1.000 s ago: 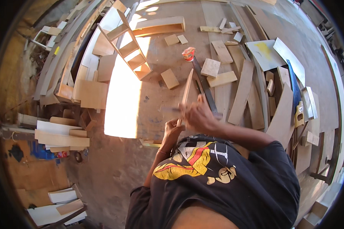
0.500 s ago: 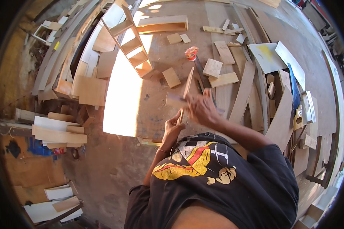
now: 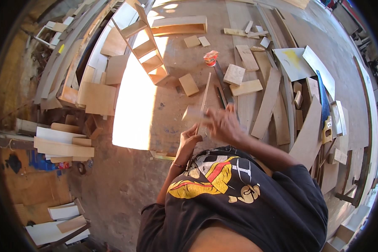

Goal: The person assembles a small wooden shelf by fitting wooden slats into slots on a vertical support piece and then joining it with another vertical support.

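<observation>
A thin wooden strip stands on edge in front of my body, its far end tilted away from me. My left hand grips its near end, thumb and fingers closed around it. Farther up the strip, my right hand is bent over the wood, smeared by motion. A flat pale piece sticks out to the left of the strip from under my right fingers; its kind is too blurred to make out. Dark flat bars lie on the work surface just beyond my right hand.
A red-and-white cup stands past the strip's far end. Wood blocks and planks lie to the right, with a blue-bladed handsaw among them. At the left are a small wooden shelf frame and stacked board offcuts.
My right hand has shifted slightly on the strip, and the flat piece under it has changed its tilt. The strip now shows a narrower edge. My left hand keeps its grip.
</observation>
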### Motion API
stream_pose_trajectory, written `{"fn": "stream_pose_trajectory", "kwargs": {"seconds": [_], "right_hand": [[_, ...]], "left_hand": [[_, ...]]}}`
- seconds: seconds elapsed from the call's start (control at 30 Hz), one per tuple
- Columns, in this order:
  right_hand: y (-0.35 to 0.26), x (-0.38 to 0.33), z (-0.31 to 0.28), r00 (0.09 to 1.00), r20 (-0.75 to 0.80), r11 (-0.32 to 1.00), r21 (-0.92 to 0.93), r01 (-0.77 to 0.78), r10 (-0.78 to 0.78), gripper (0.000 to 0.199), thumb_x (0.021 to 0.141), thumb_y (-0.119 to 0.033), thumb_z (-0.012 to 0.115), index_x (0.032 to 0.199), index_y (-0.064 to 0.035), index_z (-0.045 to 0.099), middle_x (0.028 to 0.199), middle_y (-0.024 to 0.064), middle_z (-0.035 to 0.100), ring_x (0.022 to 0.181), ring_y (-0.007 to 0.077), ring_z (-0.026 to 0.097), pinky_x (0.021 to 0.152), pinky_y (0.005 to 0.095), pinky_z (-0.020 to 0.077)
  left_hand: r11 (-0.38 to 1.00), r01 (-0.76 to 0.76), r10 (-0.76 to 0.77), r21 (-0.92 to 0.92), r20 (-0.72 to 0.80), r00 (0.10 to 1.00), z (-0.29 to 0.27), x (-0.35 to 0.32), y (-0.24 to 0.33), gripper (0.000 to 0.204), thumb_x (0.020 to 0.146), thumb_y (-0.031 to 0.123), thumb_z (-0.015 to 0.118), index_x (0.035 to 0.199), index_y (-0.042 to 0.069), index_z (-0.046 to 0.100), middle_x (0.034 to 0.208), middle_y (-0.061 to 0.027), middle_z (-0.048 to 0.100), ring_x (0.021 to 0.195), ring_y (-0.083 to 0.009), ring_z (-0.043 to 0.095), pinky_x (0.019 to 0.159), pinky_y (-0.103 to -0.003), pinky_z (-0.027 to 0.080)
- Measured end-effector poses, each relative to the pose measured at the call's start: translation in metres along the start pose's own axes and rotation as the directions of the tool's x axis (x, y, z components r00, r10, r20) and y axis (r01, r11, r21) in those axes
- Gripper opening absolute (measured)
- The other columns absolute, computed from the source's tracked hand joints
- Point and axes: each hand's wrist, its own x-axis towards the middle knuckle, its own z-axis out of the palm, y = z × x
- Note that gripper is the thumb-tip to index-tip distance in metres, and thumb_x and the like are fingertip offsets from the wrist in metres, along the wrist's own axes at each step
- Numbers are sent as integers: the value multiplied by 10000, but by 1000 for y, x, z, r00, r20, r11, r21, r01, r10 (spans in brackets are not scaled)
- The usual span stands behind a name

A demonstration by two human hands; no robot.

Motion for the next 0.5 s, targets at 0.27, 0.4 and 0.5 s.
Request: {"fn": "stream_pose_trajectory", "kwargs": {"seconds": [0.27, 0.4, 0.5], "right_hand": [[42, 39, 7, 982, -124, 983, -92, -158, 146, 317, 746, -286, 658, 920, -97, 474, 680, 99, 594, 616, 281, 567, 744, 430, 298], [35, 37, 10, 977, -186, 984, -122, -126, 102, 329, 739, -295, 666, 920, -100, 473, 642, 84, 584, 610, 278, 563, 740, 427, 291], [-2, -5, 0, 999, 19, 999, -26, -44, 44, 330, 740, -296, 664, 917, -95, 471, 608, 78, 566, 600, 271, 558, 749, 421, 290]], "left_hand": [[988, -108, 103, -108, -45, 994, 18, -12, 16, 662, 653, 17, 549, 1298, -34, 411, 941, -8, 604, 737, -62, 518, 663, -178, 420], [994, -75, 72, -85, -42, 997, 12, -9, 16, 650, 654, 25, 551, 1289, -32, 425, 897, 7, 595, 708, -51, 501, 635, -178, 409], [988, -58, 58, -144, -3, 998, 7, -6, 3, 645, 656, 29, 554, 1286, -31, 430, 849, 22, 579, 676, -41, 475, 607, -174, 392]]}}
